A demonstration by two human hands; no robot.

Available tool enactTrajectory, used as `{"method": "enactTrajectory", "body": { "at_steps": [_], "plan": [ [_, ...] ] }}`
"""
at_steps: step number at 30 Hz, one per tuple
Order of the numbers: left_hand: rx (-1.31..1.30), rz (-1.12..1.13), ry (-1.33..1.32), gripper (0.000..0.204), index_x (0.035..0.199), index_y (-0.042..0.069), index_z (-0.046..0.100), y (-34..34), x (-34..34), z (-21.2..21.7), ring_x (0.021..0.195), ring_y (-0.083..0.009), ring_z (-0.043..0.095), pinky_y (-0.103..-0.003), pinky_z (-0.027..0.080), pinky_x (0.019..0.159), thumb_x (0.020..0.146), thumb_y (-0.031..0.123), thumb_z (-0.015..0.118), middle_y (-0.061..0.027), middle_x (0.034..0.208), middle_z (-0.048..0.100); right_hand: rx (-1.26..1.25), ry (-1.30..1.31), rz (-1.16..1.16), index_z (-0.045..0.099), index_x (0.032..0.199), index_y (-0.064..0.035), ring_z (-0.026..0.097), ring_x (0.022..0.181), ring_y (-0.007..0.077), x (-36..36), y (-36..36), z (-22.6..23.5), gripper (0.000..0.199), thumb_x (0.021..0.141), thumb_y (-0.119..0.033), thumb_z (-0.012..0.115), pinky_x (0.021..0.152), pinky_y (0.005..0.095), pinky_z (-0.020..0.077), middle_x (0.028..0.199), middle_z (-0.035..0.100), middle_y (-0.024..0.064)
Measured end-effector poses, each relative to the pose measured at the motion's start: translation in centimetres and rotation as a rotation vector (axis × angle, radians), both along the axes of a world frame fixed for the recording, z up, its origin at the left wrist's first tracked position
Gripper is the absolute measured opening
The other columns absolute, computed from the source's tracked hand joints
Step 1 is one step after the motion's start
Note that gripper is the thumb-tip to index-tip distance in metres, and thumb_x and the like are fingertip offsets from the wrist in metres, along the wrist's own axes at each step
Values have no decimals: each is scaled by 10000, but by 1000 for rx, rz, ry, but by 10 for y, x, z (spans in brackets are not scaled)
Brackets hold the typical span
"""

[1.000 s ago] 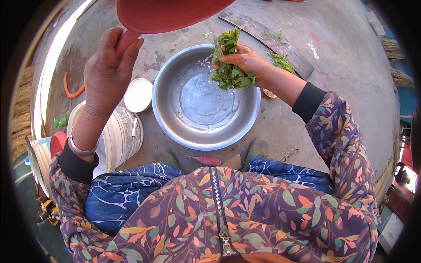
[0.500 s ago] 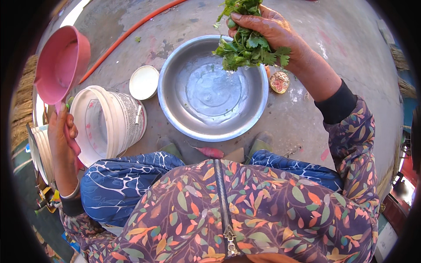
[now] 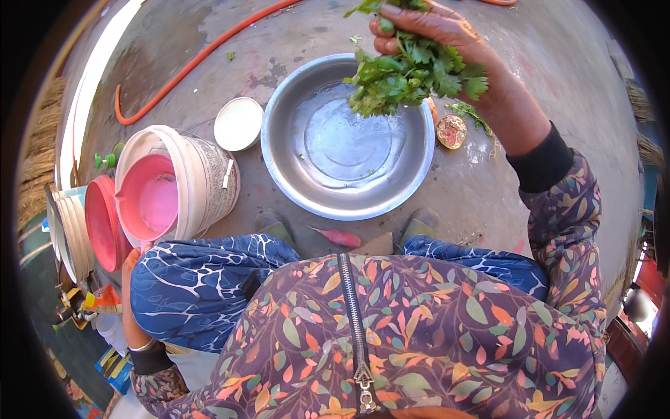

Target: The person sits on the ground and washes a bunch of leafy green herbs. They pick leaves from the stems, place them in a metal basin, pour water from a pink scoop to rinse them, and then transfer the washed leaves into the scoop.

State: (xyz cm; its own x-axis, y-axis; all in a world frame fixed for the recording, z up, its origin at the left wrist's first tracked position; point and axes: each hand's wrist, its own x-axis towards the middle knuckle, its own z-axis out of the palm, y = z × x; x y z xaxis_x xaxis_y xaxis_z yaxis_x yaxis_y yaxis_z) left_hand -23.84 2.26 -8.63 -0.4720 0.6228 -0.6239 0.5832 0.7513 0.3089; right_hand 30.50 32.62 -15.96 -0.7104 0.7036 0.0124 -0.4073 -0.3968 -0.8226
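Observation:
A bunch of leafy cilantro [image 3: 412,73] is gripped in my right hand [image 3: 453,35], held above the far right rim of a wide metal basin [image 3: 266,150]. A little water lies in the basin, with small bits of leaf. At the left, my left hand [image 3: 130,269] is closed on the handle of a pink dipper [image 3: 150,192], partly hidden behind my knee. The dipper's bowl is down in the mouth of a white bucket [image 3: 213,178], tilted toward me; I cannot tell how much water it holds.
Beside the bucket stand a red tub [image 3: 105,223] and another pale bucket [image 3: 70,234]. A white round lid [image 3: 238,124] lies by the basin. A pink radish [image 3: 340,237] is between my feet. A cut round vegetable [image 3: 451,132] sits right of the basin. An orange hose [image 3: 199,59] curves behind.
My left hand has brought the dipper down and right, from the air into the bucket's mouth. The right hand with the cilantro has shifted slightly up and right.

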Motion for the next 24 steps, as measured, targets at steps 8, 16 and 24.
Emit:
{"method": "enactTrajectory", "body": {
  "at_steps": [8,16,24],
  "plan": [
    [467,-432,423,396,1215,-26,568,90,27,8,1054,-197,592,-312,456,921,954,272,579,-136,1139,621,78,-713,-3,521,1267,-102,577,875,130,-16,-41,-84,342,949,-212,578,795,314,490,995,609,47],
    [581,-494,-385,515,1309,42,516,213,254,41,1220,-171,470,-302,334,1037,940,398,572,-104,1277,545,65,-425,15,510,1252,-86,560,825,90,-44,-43,-26,322,963,-209,580,755,270,487,948,583,6],
    [446,-265,-1006,740,1278,13,491,224,327,-18,1079,-160,544,-291,430,950,838,588,642,-103,1183,568,465,-499,-122,571,1174,-27,619,1010,216,-69,-46,9,291,898,-120,569,861,341,493,1089,652,147]
  ]
}}
